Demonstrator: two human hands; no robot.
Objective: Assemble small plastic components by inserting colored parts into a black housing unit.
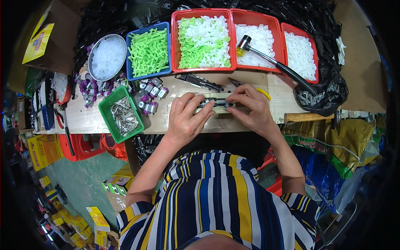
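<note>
At the near edge of the workbench, a dark, slim plastic part lies in a pale block. My left hand grips its left end, thumb and fingers pressed over it. From the other side, my right hand pinches at the right end with thumb and forefinger; whatever is between those fingertips is too small to make out. Just beyond the hands lies a similar black plastic assembly. Pliers with a yellow handle lie partly behind my right hand.
Along the back stand a metal bowl, a blue tray of green pieces and red trays. A hammer rests across two trays. A green tray of metal pieces sits left, near purple-and-silver parts. A black bag lies right.
</note>
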